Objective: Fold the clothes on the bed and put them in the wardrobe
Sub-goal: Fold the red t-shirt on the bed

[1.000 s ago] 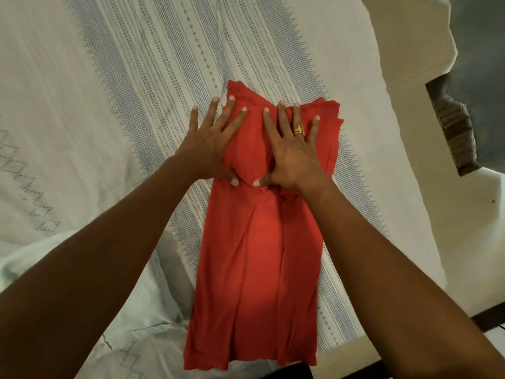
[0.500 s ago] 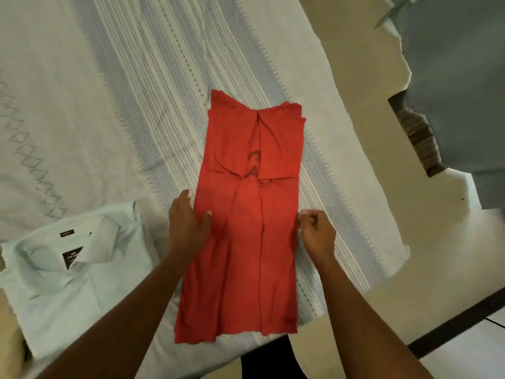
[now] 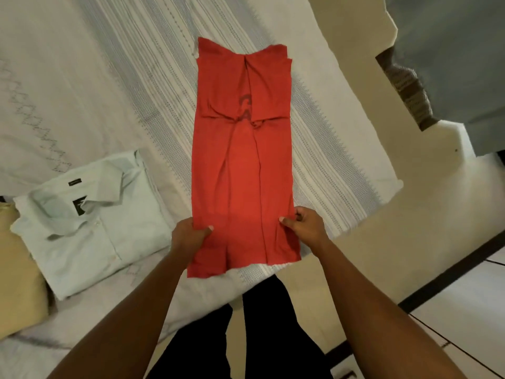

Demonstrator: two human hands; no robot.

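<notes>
A red T-shirt [image 3: 243, 165] lies lengthwise on the bed [image 3: 109, 77], its sides and sleeves folded inward into a long strip, with the hem toward me. My left hand [image 3: 188, 233] pinches the shirt's left edge near the hem, thumb on top of the cloth. At the right edge, at about the same height, my right hand [image 3: 304, 224] pinches the fabric with curled fingers. A pale green collared shirt [image 3: 90, 228] lies folded on the bed to the left of the red one.
The bedspread is off-white with grey-blue woven stripes. A beige cushion [image 3: 19, 269] sits at the far left edge. The bed's corner ends at the right, beside a cream floor [image 3: 382, 255]. Grey cloth [image 3: 451, 64] hangs at the upper right.
Both hands slid from pressing the folded sleeves at the shirt's top down its sides to near the hem, where they now pinch the edges. The view pulled back, and the pale green shirt came into sight.
</notes>
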